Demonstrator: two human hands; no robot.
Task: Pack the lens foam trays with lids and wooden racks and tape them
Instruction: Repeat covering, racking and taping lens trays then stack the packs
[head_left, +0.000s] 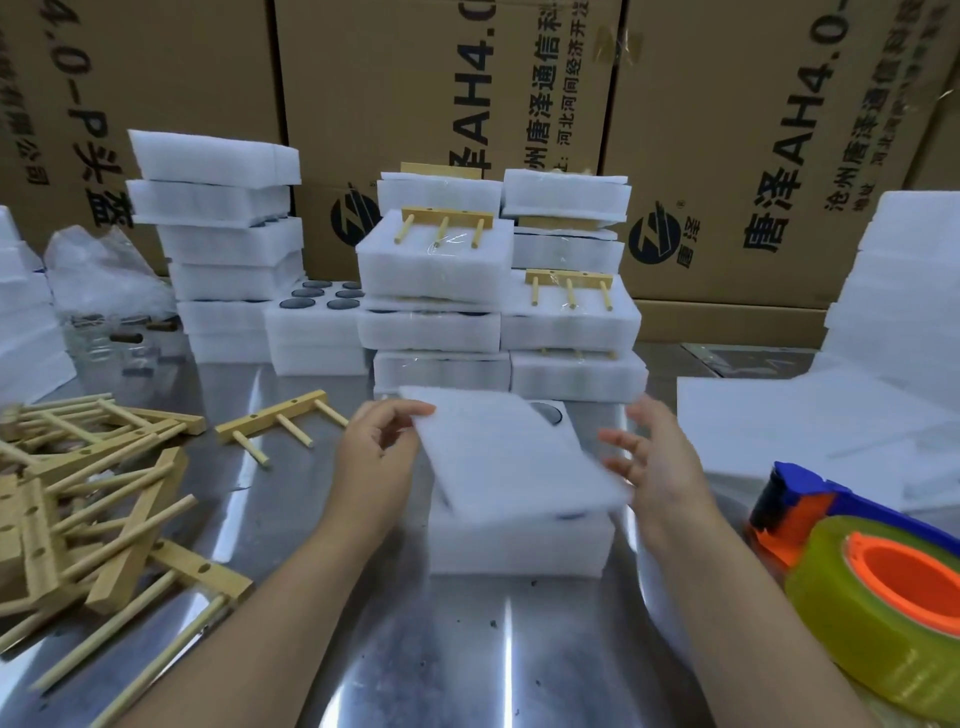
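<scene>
Pinching the foam lid (519, 457) at its far-left corner with my left grip (374, 457). Right grip (654, 457) is spread wide, fingers loose at the lid's right edge, not clasping it. Lid sits skewed and tilted over the foam tray (519, 545), mid-worktop (415, 649), with one lens (548, 414) showing. Loose wooden racks (93, 493) left, tape dispenser (857, 561) near right, packed stacks (493, 291) far.

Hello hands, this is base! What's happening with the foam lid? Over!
Left hand pinches foam lid corner, right hand open at its edge. Lid askew over foam tray, one lens showing. Nothing in the way.
</scene>
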